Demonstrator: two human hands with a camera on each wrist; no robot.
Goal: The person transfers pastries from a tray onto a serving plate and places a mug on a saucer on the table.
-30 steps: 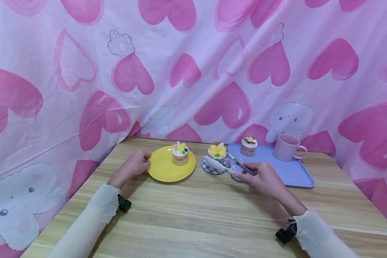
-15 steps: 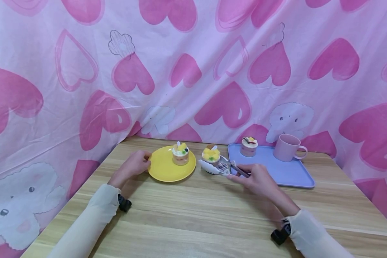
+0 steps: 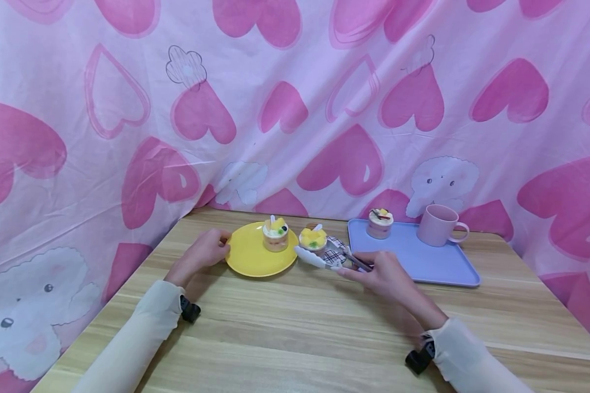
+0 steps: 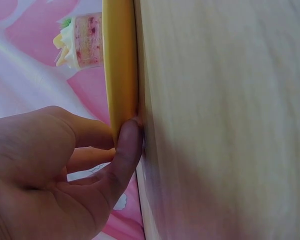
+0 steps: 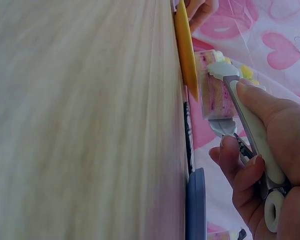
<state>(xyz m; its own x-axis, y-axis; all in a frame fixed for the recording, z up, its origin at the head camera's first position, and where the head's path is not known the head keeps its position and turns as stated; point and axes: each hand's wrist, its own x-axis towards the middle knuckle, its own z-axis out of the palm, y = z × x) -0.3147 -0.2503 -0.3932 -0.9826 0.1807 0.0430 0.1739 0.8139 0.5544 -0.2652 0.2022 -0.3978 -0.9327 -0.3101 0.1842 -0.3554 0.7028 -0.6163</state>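
My left hand pinches the left rim of a yellow plate, thumb under the edge in the left wrist view. A dessert cup with cream and fruit stands on the plate's right side. In my right hand I grip a pair of tongs with pale tips. Between those tips is a second dessert cup, topped with yellow fruit chunks. It hangs upright off the table, close to the plate's right edge. Behind and below the tongs lies a checked round coaster, partly hidden.
On the right a blue tray carries a third dessert cup and a pink mug. A pink heart-print curtain hangs right behind the wooden table.
The tongs and the dessert cup in them have moved left from over the coaster to beside the plate, uncovering much of the coaster. My left hand has stayed at the plate's rim.
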